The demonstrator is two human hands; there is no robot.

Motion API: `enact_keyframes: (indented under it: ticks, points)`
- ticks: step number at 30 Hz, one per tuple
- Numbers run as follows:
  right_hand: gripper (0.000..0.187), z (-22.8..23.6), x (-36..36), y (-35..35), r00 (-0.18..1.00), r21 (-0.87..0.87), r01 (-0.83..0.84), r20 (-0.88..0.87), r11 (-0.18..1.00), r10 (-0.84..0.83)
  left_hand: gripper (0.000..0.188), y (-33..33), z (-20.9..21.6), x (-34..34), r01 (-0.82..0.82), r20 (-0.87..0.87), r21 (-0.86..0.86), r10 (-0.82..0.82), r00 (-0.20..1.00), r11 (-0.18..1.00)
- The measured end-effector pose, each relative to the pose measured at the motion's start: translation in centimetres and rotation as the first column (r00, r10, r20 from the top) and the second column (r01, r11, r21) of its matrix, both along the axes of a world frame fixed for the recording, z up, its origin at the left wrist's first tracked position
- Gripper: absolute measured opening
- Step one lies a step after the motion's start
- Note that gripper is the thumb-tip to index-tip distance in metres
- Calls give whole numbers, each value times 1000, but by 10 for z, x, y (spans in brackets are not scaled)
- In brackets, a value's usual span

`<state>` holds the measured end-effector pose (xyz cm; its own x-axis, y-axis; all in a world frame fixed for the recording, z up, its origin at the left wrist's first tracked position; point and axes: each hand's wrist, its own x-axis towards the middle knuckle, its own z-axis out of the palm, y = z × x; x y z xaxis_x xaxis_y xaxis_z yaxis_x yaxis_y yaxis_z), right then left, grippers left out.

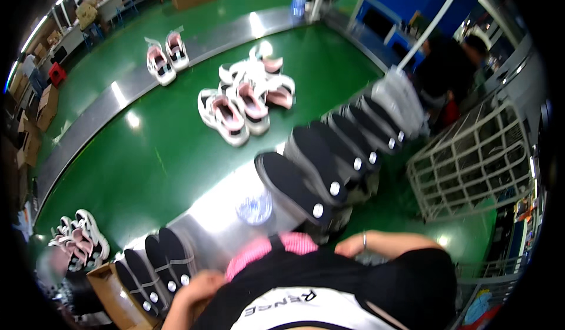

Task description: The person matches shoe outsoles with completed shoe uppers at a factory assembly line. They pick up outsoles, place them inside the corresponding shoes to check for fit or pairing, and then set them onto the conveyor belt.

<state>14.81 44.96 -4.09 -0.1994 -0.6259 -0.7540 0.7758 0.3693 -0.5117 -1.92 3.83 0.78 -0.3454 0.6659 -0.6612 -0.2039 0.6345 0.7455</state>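
My left hand (pixel 207 284) is low at my front, blurred, beside a piece of pink checked cloth (pixel 250 256) and close to strapped bundles of black insoles (pixel 170 252). My right hand (pixel 351 245), a bracelet at its wrist, hangs near the bench edge below a row of more black insoles (pixel 288 183). The fingers of both hands are too blurred or hidden to read, and nothing shows in either. Between the two groups of insoles a round clear plastic item (pixel 254 206) rests on the shiny metal edge (pixel 206 224).
White and pink sneakers (pixel 226 118) are grouped on the green belt (pixel 159 159). One pair (pixel 166 58) sits on the far metal rim, several more (pixel 79 239) at left. A cardboard box (pixel 115 297) stands lower left, a wire cart (pixel 471 165) at right. A person (pixel 450 65) is beyond it.
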Motion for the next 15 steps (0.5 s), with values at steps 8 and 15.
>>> enact_keyframes:
  ticks: [8,15]
  points:
    - [19,56,-85,52,373,171,778,-900,605,-225,49,176,43,-30,-683,446,263,542,712,681]
    - [65,17,-111,39,397,461,784,-887,416,235,73,245,-9,-15,-731,682,-161,611,403,663]
